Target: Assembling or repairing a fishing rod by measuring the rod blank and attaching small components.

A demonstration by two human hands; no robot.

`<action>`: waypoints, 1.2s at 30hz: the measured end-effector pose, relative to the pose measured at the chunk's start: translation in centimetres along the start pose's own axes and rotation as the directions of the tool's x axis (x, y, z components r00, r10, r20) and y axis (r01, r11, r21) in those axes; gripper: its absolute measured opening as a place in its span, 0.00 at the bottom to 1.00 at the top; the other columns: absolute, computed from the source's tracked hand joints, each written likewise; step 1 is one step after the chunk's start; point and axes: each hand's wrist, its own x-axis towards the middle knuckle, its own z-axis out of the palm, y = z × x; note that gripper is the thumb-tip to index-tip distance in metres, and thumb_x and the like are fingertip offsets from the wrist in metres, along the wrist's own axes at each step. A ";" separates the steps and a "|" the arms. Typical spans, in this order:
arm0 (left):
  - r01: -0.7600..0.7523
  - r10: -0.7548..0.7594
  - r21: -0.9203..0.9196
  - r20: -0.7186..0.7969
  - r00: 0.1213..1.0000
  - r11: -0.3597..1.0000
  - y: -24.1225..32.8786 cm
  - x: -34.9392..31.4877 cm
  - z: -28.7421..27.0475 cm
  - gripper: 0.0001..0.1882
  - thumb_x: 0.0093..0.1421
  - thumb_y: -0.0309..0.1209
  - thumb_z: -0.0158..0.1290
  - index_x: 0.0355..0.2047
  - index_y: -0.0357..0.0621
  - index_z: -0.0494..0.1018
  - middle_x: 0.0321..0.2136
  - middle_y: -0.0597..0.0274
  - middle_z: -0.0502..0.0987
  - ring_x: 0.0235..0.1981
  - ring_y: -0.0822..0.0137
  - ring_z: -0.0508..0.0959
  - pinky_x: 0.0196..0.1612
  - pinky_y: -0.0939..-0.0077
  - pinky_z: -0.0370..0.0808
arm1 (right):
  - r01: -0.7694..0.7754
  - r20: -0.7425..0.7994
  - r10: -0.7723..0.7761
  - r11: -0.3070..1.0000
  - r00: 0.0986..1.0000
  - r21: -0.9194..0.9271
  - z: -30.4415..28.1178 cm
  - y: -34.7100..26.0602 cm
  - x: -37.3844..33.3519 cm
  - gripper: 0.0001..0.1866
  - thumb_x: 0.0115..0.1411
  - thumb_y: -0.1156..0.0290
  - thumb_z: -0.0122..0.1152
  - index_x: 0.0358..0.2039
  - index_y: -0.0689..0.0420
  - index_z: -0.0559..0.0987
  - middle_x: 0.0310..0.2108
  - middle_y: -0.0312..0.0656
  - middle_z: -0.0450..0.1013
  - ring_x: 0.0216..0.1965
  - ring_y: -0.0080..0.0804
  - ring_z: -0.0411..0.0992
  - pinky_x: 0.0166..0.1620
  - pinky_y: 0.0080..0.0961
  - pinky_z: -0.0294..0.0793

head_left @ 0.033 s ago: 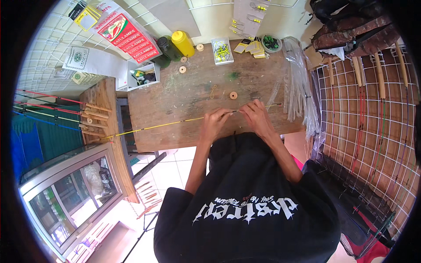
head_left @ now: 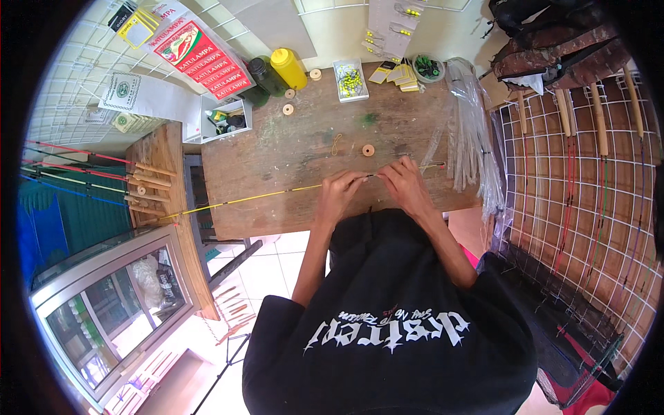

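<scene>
A thin yellow rod (head_left: pixel 266 196) slants across the wooden table, from the table's left side up to a dark, red-marked end near the right. My left hand (head_left: pixel 339 192) is closed round it with the fingertips pinched together. Close to its right, my right hand (head_left: pixel 404 183) pinches the same rod. A short dark stretch of the rod shows between the two sets of fingertips. What the fingers do beneath is hidden. Just beyond my hands lie a round wooden disc (head_left: pixel 368 150) with a centre hole and a small loop of yellow cord (head_left: pixel 336 144).
At the back stand a yellow squeeze bottle (head_left: pixel 288 69), a dark bottle (head_left: pixel 266 77), a white box of yellow-green beads (head_left: pixel 351 81) and a bowl (head_left: pixel 429 68). Clear plastic sleeves (head_left: pixel 474 131) hang over the right edge. Wooden-handled rods (head_left: pixel 152 176) rest at the left.
</scene>
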 end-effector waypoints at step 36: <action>-0.106 0.105 -0.023 -0.057 0.993 0.994 -0.8 -0.7 0.7 0.05 0.55 0.22 0.57 0.32 0.35 0.76 0.30 0.57 0.77 0.29 0.64 0.79 0.29 0.73 0.75 | -0.214 0.068 0.205 0.961 0.976 0.174 -0.2 -0.7 0.5 0.06 0.52 0.75 0.62 0.31 0.62 0.80 0.31 0.48 0.72 0.40 0.47 0.70 0.44 0.39 0.70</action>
